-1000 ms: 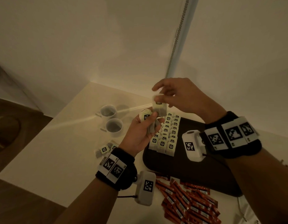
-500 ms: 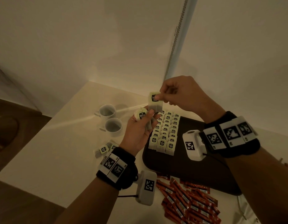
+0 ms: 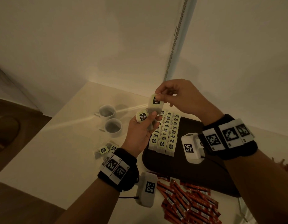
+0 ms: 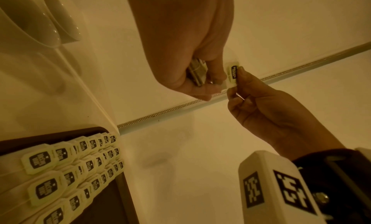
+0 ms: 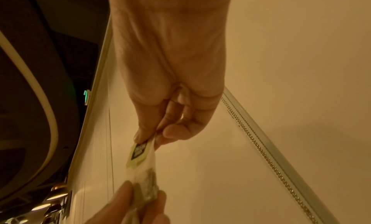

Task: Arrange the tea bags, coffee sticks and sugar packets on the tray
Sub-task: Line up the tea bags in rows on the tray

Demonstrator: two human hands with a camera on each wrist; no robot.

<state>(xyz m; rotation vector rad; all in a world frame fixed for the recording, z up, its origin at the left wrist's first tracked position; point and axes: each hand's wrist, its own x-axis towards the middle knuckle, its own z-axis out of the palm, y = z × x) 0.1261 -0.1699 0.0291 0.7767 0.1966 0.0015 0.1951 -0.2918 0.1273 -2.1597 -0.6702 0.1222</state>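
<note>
Above the dark tray (image 3: 196, 175), my right hand (image 3: 175, 97) pinches the top of one tea bag (image 3: 156, 103) by thumb and forefinger. Just below, my left hand (image 3: 143, 126) grips a small bunch of tea bags (image 3: 142, 116), and its fingertips touch the lower end of the lifted bag. The wrist views show the same pinch on the tea bag (image 5: 140, 154) and the bunch of tea bags (image 4: 197, 73). Three rows of tea bags (image 3: 164, 136) lie on the tray's far left part. Red coffee sticks (image 3: 188, 206) are heaped on the table in front of the tray.
Two white cups (image 3: 111, 122) stand on the table to the left of the tray. A few loose tea bags (image 3: 106, 149) lie near my left wrist. A wall and a blind chain (image 3: 175, 38) close off the far side. The table's left edge drops to the floor.
My right hand has lifted one tea bag up and away from the bunch in my left hand, turning its label towards me. The left hand has stayed about where it was.
</note>
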